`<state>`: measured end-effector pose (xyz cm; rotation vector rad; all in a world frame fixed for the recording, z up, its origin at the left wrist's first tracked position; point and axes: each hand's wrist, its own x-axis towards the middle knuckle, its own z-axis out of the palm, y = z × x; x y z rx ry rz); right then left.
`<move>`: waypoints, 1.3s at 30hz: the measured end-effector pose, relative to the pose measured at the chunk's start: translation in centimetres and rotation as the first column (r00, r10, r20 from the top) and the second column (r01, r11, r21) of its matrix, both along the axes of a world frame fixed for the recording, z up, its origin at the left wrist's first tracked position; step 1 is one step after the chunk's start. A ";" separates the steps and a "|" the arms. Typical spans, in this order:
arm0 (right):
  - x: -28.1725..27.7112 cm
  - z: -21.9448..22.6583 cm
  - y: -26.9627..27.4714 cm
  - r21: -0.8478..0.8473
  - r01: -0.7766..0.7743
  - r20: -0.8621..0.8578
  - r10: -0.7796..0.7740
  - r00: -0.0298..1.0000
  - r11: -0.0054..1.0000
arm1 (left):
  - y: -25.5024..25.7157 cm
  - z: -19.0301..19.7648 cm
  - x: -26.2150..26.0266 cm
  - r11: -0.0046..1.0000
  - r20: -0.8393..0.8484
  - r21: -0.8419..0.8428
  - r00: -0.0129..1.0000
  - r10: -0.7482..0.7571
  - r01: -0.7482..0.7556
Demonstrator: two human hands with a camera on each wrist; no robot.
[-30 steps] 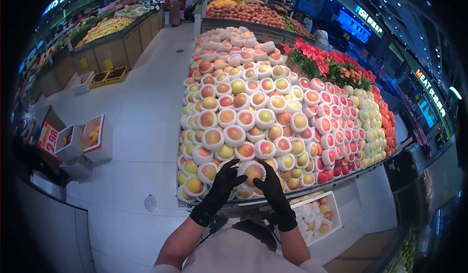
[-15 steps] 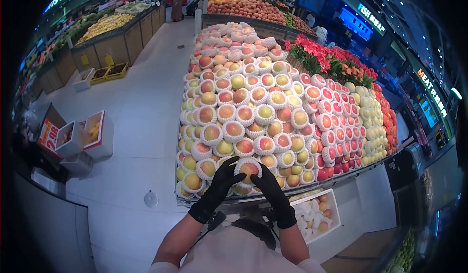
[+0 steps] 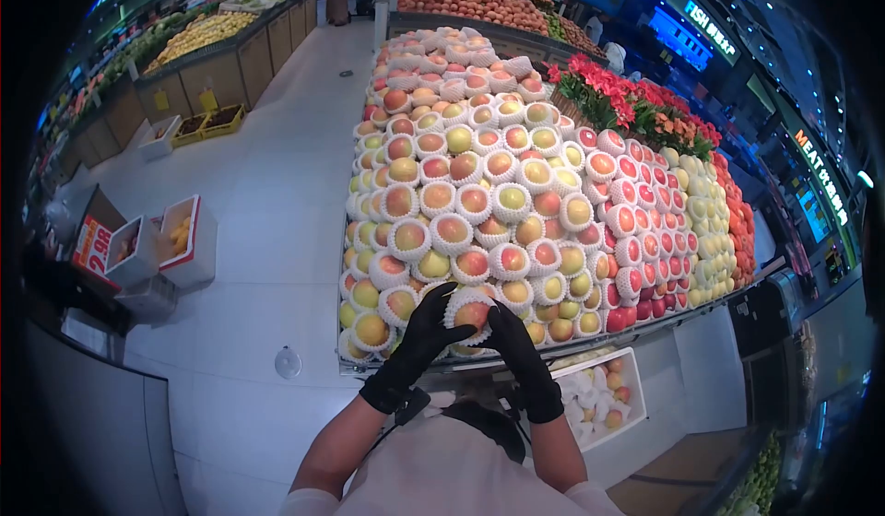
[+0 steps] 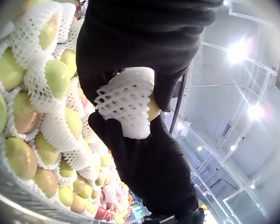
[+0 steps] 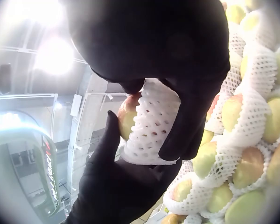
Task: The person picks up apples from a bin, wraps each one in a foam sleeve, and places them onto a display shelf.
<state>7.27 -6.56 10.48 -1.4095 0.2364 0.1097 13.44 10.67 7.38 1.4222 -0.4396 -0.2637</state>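
Partly, foam netting (image 4: 128, 103) hides the fruit (image 3: 472, 314) — left hand (image 3: 426, 330) and right hand (image 3: 513, 341) holding it, grip snug.

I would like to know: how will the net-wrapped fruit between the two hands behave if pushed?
The fruit looks rounded, so it would probably roll if set down and pushed. The foam net around it likely cushions it and adds some grip, given its open mesh. The bare end, where smooth skin shows, may bruise more easily.

Left hand (image 3: 426, 334) and right hand (image 3: 513, 343) hold netted fruit (image 3: 471, 314).
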 end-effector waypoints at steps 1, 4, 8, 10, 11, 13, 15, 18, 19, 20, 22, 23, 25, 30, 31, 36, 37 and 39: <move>0.0 -0.1 0.0 -0.027 0.003 0.022 -0.003 1.000 1.000 | -0.2 0.0 -0.1 1.000 -0.002 -0.005 1.000 -0.007 0.007; 0.7 -1.8 -0.5 -0.187 0.011 0.154 0.019 0.988 0.982 | -0.7 0.2 0.0 1.000 -0.006 0.005 1.000 -0.028 0.028; 1.0 -1.5 -0.4 -0.342 0.031 0.071 -0.007 0.997 0.939 | -0.6 -0.9 0.1 0.999 -0.018 0.034 1.000 -0.017 0.017; 1.4 -1.8 -0.2 -0.388 0.031 0.039 -0.017 0.999 0.921 | -0.4 -1.5 0.0 0.998 -0.010 0.046 0.999 0.038 -0.038; 1.4 -2.0 0.0 -0.410 0.029 0.019 -0.024 1.000 0.912 | -0.3 -2.0 0.0 0.997 0.015 0.055 0.998 0.054 -0.055; 1.6 -1.2 1.0 -0.338 0.071 -0.010 -0.079 0.997 0.939 | -0.1 -2.5 0.2 0.994 0.070 0.073 0.994 0.080 -0.085; 1.9 -1.4 1.4 -0.341 0.102 0.024 -0.100 0.995 0.934 | 0.3 -2.5 0.2 0.996 0.056 0.057 0.996 0.072 -0.075; 2.1 -2.2 0.9 -0.406 0.082 0.139 -0.027 0.990 0.910 | 0.6 -2.1 0.7 0.999 -0.038 -0.004 0.998 0.046 -0.046; 1.7 -1.6 0.8 -0.392 0.038 0.158 0.026 0.987 0.919 | 0.7 -2.1 0.7 0.999 -0.082 -0.032 0.996 0.033 -0.035; 1.5 -1.0 0.8 -0.378 -0.006 0.177 0.079 0.981 0.926 | 0.7 -2.5 0.8 1.000 -0.090 -0.021 0.996 0.019 -0.021; 1.6 -0.3 0.6 -0.390 -0.043 0.169 0.117 0.979 0.920 | 0.6 -3.1 0.8 1.000 -0.103 0.002 0.995 -0.009 0.009; 1.7 0.0 0.4 -0.395 -0.060 0.167 0.136 0.977 0.917 | 0.5 -3.3 0.7 1.000 -0.092 0.014 0.996 -0.015 0.016; 2.2 -0.4 -0.2 -0.407 -0.098 0.173 0.181 0.968 0.908 | 0.5 -3.2 0.4 0.999 -0.067 0.042 0.997 -0.022 0.025; 2.5 -0.7 0.5 -0.446 -0.101 0.119 0.171 0.978 0.889 | 1.4 -2.4 0.3 0.993 -0.199 -0.111 0.979 -0.053 0.031; 2.4 -0.6 0.6 -0.469 -0.111 0.100 0.177 0.979 0.876 | 1.6 -2.4 0.3 0.984 -0.239 -0.176 0.969 -0.066 0.024; 2.2 -1.2 0.5 -0.456 -0.092 0.133 0.170 0.976 0.885 | 1.8 -2.5 0.7 0.961 -0.329 -0.272 0.933 -0.148 0.057; 2.1 -1.0 0.6 -0.467 -0.096 0.124 0.173 0.977 0.879 | 1.8 -2.7 0.7 0.963 -0.331 -0.264 0.932 -0.146 0.057; 1.9 -0.4 1.2 -0.538 -0.073 0.185 0.203 0.962 0.840 | 1.6 -2.5 0.5 0.972 -0.325 -0.231 0.939 -0.115 0.039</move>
